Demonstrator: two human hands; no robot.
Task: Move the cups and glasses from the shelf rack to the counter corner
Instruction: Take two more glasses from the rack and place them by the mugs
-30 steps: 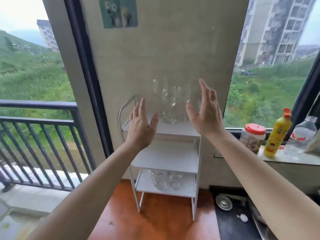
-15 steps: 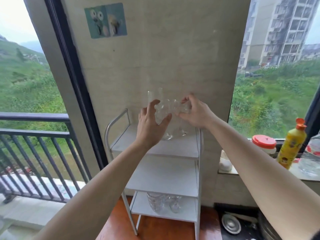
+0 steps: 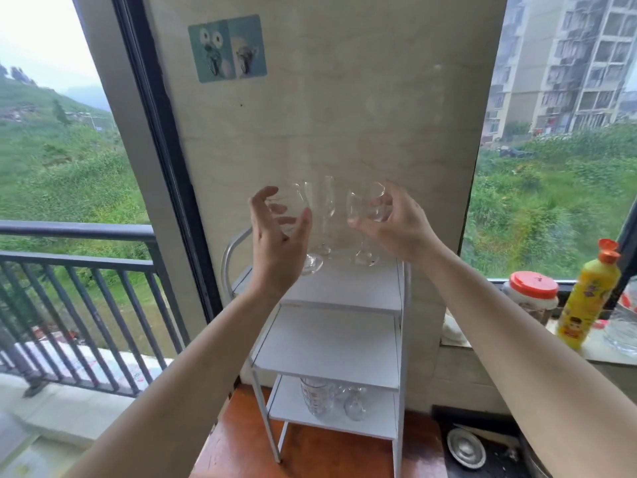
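Left hand [image 3: 275,236] curled loosely around left stemmed glass [image 3: 293,215], fingers spread, grip unconfirmed. Right hand [image 3: 396,225] likewise around right stemmed glass [image 3: 366,208]. Both glasses upright on shelf rack [image 3: 344,291] top tier.

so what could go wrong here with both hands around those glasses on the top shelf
1. The left hand and right hand each curl around a clear stemmed glass, fingers not visibly closed; a loose grip on smooth glass could slip.
2. A taller clear glass stands between them, close enough to be knocked over while lifting.
3. The narrow white three-tier shelf rack could wobble if bumped.
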